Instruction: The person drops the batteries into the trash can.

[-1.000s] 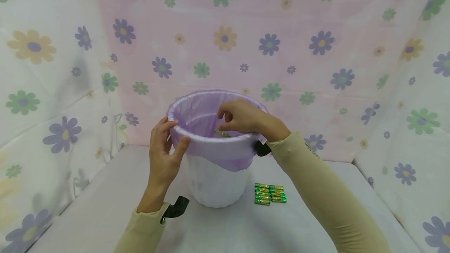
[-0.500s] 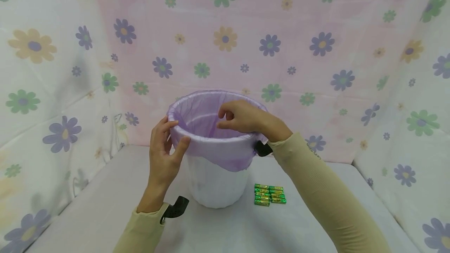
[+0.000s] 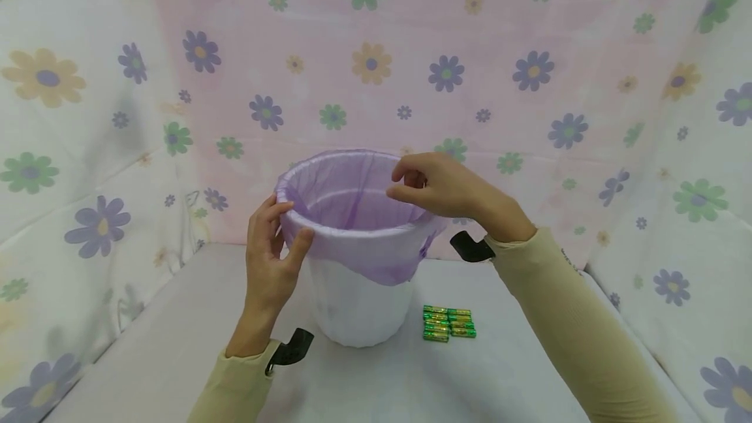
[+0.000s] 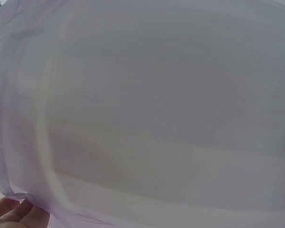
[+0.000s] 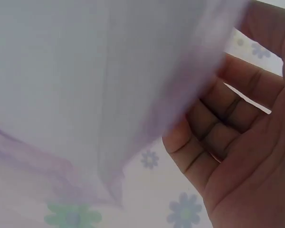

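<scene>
A white trash can (image 3: 358,309) stands upright, lined with a purple plastic bag (image 3: 364,260) folded over its rim. My left hand (image 3: 273,266) holds the can at the left of the rim, thumb on the front and a fingertip over the edge. In the left wrist view, fingers (image 4: 21,213) show at the bag's lower left edge. My right hand (image 3: 449,185) hovers at the right rim, fingers loosely curled with nothing between them. The right wrist view shows its palm beside the bag (image 5: 180,90). The can's bottom inside is hidden.
Several green and gold batteries (image 3: 448,324) lie in two columns on the white table (image 3: 505,377), right of the can. Flower-patterned cloth walls (image 3: 376,96) surround the table at the back and sides.
My right hand has risen and moved right, from inside the can to its rim. Batteries seen below it inside the can a second ago are out of sight. My left hand has stayed put.
</scene>
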Demonstrator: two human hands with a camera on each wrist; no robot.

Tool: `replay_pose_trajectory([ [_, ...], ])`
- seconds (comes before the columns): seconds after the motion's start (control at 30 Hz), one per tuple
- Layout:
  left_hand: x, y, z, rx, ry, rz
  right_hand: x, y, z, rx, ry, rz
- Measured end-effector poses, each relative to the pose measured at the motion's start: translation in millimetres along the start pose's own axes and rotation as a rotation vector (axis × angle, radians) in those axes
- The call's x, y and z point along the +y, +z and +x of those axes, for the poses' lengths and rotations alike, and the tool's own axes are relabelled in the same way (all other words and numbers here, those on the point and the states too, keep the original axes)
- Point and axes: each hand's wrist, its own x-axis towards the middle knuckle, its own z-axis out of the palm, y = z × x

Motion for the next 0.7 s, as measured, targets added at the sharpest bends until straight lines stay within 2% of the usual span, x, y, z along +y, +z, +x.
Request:
replay_pose_trajectory([
  [0.2, -0.7, 0.6, -1.3, 0.009, 0.000, 0.013, 2, -14, -26.5, 0.104, -0.020, -0.043],
  [0.33, -2.2, 1.3, -1.7, 0.007, 0.004, 0.025, 8, -18, -44.4, 0.137, -0.030, -0.047],
  [0.7, -1.8, 1.8, -0.5, 0.003, 0.019, 0.021, 29, -5, -87.7, 0.215, -0.080, -0.070],
])
